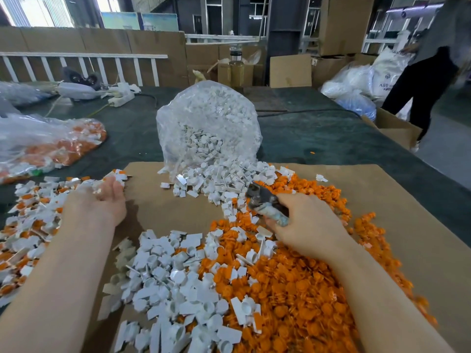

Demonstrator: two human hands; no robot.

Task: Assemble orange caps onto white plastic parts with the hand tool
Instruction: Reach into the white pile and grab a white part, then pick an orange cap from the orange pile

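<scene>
Your right hand (pixel 305 220) grips the dark grey hand tool (pixel 265 200) above loose orange round plastic caps (pixel 293 284); your left hand (pixel 102 200) rests, fingers relaxed, beside assembled white-and-orange parts (pixel 30 220).

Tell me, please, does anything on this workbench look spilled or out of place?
The clear bag of white parts has spilled its contents from its mouth onto the cardboard sheet, where they mix into the orange caps. One orange bit lies alone on the dark table.
</scene>
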